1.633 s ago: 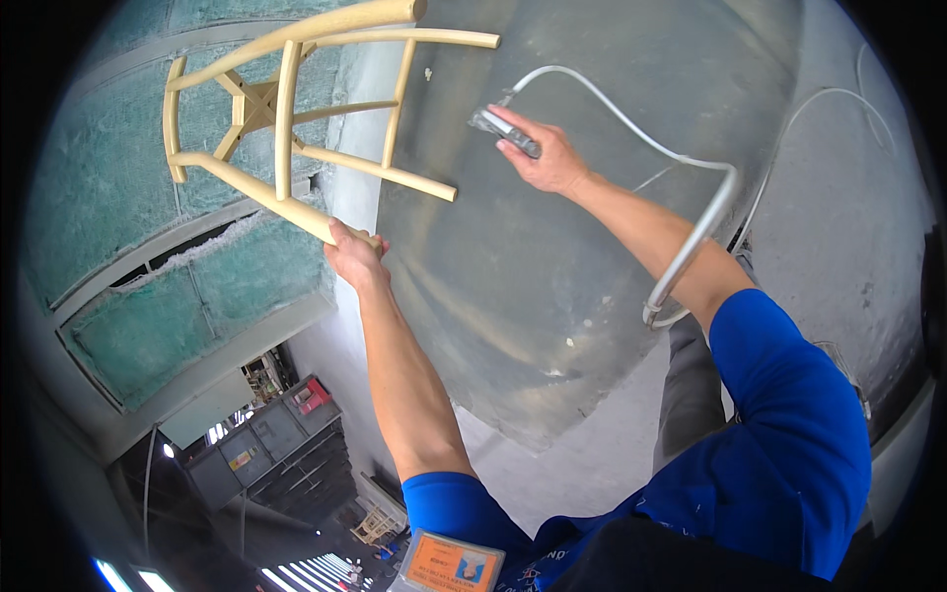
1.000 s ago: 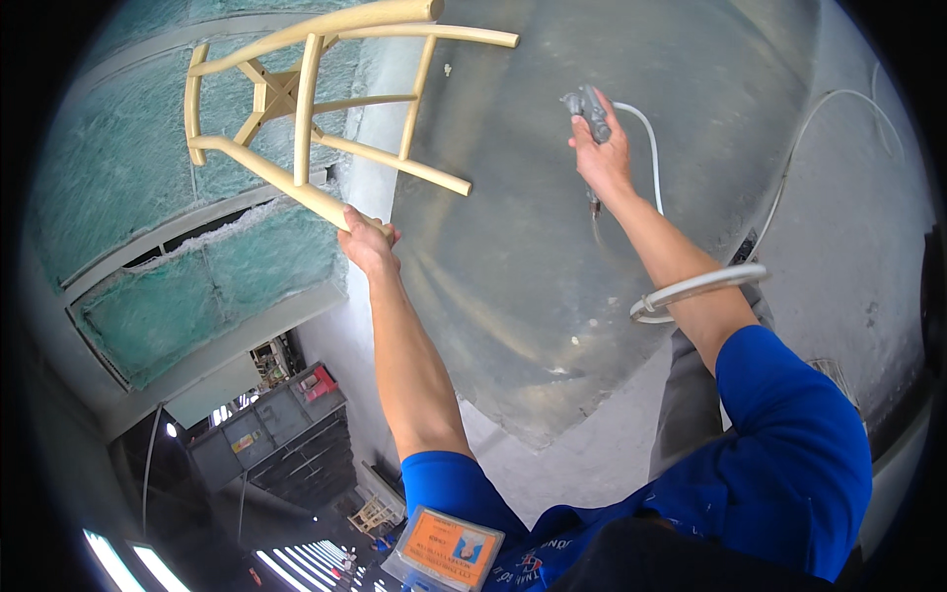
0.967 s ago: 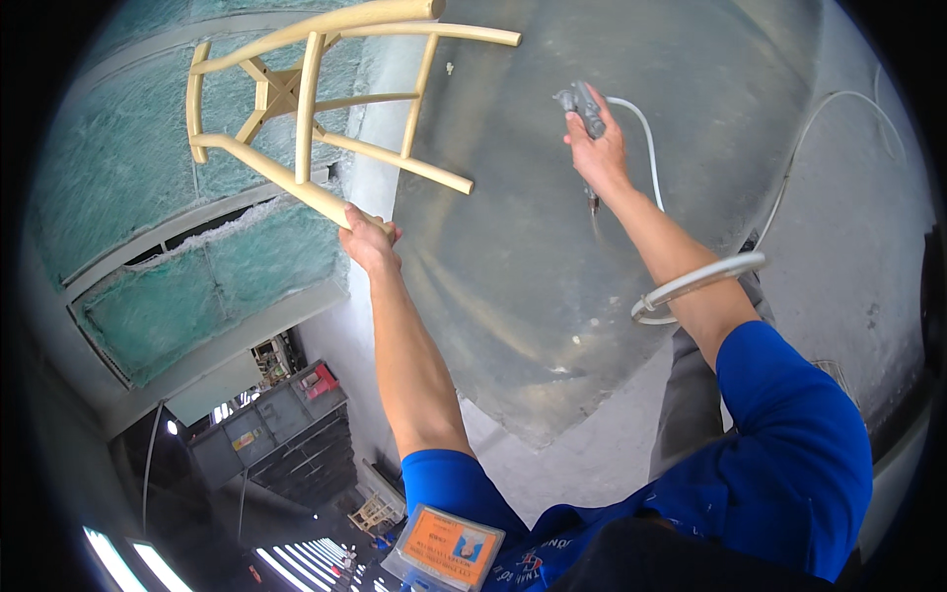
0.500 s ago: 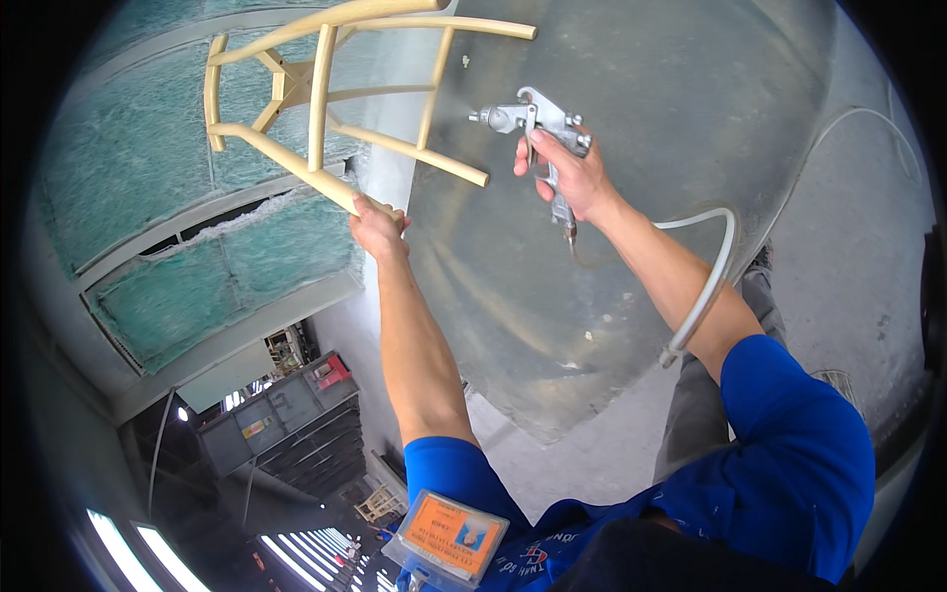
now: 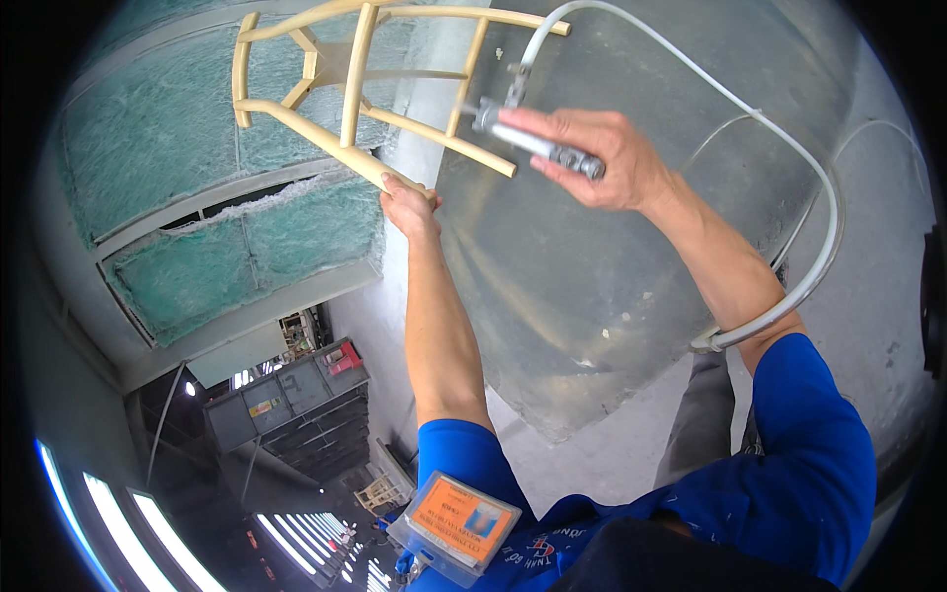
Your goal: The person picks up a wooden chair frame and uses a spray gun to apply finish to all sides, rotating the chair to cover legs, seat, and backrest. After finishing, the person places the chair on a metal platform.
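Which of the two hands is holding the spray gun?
The right hand holds the spray gun; the left hand differs, gripping one bar of the pale wooden frame.

Green fibrous panels [image 5: 182, 281] line the wall [image 5: 360, 306], with a pale grey floor [image 5: 562, 469] and glowing white strip lights [image 5: 126, 533]

The left arm [image 5: 446, 340] reaches forward almost straight, its wrist [image 5: 424, 235] in line with the bare forearm [image 5: 441, 306]. The left hand [image 5: 408, 205] is curled in a close grip, fingertips [image 5: 435, 200] showing at its right edge. The right arm [image 5: 725, 261] slants forward and inward. The right hand [image 5: 617, 163] sits a little higher in view, gripping, its thumb [image 5: 560, 180] and upper finger [image 5: 528, 121] stretched leftward. The two hands are apart.
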`<state>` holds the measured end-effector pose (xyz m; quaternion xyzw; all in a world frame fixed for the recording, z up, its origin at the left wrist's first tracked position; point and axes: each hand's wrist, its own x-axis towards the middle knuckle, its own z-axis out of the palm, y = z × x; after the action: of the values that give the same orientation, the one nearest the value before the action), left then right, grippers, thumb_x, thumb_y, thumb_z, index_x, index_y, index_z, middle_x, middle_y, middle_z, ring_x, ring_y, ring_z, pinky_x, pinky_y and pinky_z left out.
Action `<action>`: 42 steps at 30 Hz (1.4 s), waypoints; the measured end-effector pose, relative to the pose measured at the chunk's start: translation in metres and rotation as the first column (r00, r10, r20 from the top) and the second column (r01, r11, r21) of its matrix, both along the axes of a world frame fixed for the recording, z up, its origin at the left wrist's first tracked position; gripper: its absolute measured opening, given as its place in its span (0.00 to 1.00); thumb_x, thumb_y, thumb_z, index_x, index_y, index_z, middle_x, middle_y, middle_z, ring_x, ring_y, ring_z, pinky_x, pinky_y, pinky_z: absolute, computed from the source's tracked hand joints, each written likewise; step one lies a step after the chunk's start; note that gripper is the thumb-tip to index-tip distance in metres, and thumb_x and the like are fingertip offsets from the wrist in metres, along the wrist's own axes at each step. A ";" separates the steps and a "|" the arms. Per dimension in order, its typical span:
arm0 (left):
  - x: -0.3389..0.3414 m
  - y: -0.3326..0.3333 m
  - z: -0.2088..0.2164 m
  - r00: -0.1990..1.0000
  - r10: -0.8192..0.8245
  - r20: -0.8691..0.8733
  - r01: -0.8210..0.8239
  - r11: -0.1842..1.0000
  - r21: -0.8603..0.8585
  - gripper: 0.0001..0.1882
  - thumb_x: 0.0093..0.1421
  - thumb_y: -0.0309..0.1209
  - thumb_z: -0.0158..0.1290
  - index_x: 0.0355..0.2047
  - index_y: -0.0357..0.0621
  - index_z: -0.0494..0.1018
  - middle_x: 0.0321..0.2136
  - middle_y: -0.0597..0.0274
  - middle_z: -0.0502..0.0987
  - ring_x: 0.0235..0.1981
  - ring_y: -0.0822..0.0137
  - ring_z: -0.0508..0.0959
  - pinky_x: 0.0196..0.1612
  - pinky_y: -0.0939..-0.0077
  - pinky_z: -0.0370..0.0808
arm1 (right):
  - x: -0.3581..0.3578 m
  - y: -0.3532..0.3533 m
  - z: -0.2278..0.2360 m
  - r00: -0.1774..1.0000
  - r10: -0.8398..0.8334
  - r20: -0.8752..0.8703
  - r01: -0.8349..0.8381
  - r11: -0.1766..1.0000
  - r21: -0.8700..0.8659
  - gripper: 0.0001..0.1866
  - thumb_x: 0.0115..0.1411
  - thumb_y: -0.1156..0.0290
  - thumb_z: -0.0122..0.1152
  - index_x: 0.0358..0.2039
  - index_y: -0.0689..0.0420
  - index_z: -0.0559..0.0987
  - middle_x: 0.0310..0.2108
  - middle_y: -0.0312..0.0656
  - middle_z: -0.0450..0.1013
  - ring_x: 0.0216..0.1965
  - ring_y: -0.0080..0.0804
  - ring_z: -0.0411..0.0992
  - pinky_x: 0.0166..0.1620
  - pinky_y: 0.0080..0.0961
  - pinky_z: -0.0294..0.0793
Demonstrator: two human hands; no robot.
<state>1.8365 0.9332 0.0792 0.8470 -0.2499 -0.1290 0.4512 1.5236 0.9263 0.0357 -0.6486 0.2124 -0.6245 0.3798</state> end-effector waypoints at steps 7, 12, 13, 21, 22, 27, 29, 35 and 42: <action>-0.014 0.003 0.000 1.000 -0.014 -0.028 0.011 0.997 -0.079 0.27 0.77 0.50 0.29 0.45 0.36 0.65 0.29 0.50 0.73 0.18 0.59 0.75 0.16 0.67 0.74 | -0.028 0.017 0.001 0.945 0.303 0.122 -0.325 0.912 0.252 0.29 0.59 0.77 0.65 0.63 0.49 0.77 0.47 0.43 0.83 0.37 0.33 0.82 0.43 0.27 0.81; -0.019 0.000 -0.001 1.000 -0.007 -0.006 0.007 0.999 -0.045 0.27 0.77 0.50 0.27 0.47 0.36 0.64 0.29 0.49 0.73 0.17 0.59 0.75 0.16 0.68 0.73 | -0.029 0.018 -0.002 0.991 0.040 0.131 -0.079 0.948 0.309 0.28 0.60 0.78 0.64 0.63 0.58 0.75 0.45 0.49 0.82 0.38 0.34 0.82 0.42 0.28 0.80; -0.020 0.000 -0.001 1.000 -0.013 -0.001 0.013 0.999 -0.047 0.27 0.77 0.50 0.27 0.48 0.36 0.64 0.29 0.49 0.73 0.17 0.59 0.75 0.16 0.69 0.74 | -0.026 0.018 -0.002 0.992 -0.025 0.125 -0.011 0.958 0.286 0.28 0.60 0.79 0.64 0.63 0.59 0.75 0.44 0.49 0.82 0.38 0.34 0.82 0.42 0.28 0.80; -0.026 -0.008 0.007 1.000 0.031 -0.008 -0.031 0.999 -0.017 0.28 0.77 0.49 0.28 0.50 0.35 0.65 0.28 0.51 0.73 0.16 0.61 0.74 0.16 0.69 0.73 | -0.006 0.015 -0.014 0.952 -0.276 0.130 0.231 0.931 0.283 0.29 0.64 0.80 0.61 0.66 0.63 0.70 0.37 0.44 0.80 0.36 0.26 0.79 0.42 0.24 0.80; -0.026 -0.009 0.008 1.000 0.028 -0.009 -0.028 0.999 -0.024 0.27 0.78 0.49 0.29 0.49 0.35 0.65 0.28 0.51 0.73 0.16 0.61 0.74 0.16 0.69 0.73 | -0.007 0.018 -0.018 0.947 -0.302 0.111 0.255 0.914 0.314 0.29 0.64 0.80 0.61 0.66 0.64 0.69 0.38 0.45 0.80 0.36 0.26 0.79 0.42 0.24 0.80; -0.025 -0.013 0.012 1.000 -0.004 0.002 0.004 1.000 -0.018 0.26 0.78 0.49 0.29 0.44 0.36 0.65 0.26 0.51 0.73 0.16 0.62 0.74 0.17 0.68 0.73 | 0.002 0.035 -0.022 0.956 -0.286 0.061 0.241 0.888 0.393 0.29 0.62 0.78 0.64 0.65 0.61 0.72 0.37 0.45 0.79 0.35 0.31 0.80 0.39 0.27 0.79; -0.025 -0.016 0.014 1.000 -0.015 0.012 0.016 1.000 -0.022 0.25 0.78 0.49 0.29 0.42 0.37 0.64 0.26 0.51 0.72 0.16 0.61 0.73 0.17 0.68 0.73 | 0.013 0.033 -0.011 0.974 -0.226 0.023 0.215 0.948 0.235 0.30 0.61 0.78 0.65 0.65 0.61 0.72 0.37 0.46 0.79 0.35 0.33 0.80 0.37 0.28 0.79; -0.021 -0.026 0.021 1.000 -0.025 -0.010 0.025 1.000 -0.011 0.27 0.77 0.49 0.30 0.44 0.34 0.65 0.28 0.50 0.73 0.16 0.60 0.75 0.17 0.68 0.74 | 0.044 0.021 0.013 0.923 -0.351 0.159 0.337 0.935 0.109 0.29 0.58 0.82 0.66 0.61 0.63 0.73 0.39 0.51 0.80 0.35 0.38 0.80 0.37 0.32 0.79; -0.016 -0.034 0.020 0.999 -0.032 -0.004 0.032 0.999 0.023 0.28 0.77 0.49 0.31 0.47 0.32 0.65 0.30 0.47 0.75 0.18 0.58 0.77 0.18 0.66 0.74 | 0.005 0.082 -0.023 0.854 -0.515 0.073 0.471 0.825 0.312 0.29 0.63 0.81 0.63 0.65 0.65 0.69 0.36 0.44 0.79 0.34 0.27 0.78 0.39 0.25 0.80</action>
<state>1.8204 0.8993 0.0995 0.8477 -0.2610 -0.1408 0.4398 1.5288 1.0084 0.0124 -0.4598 0.4300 -0.7128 0.3090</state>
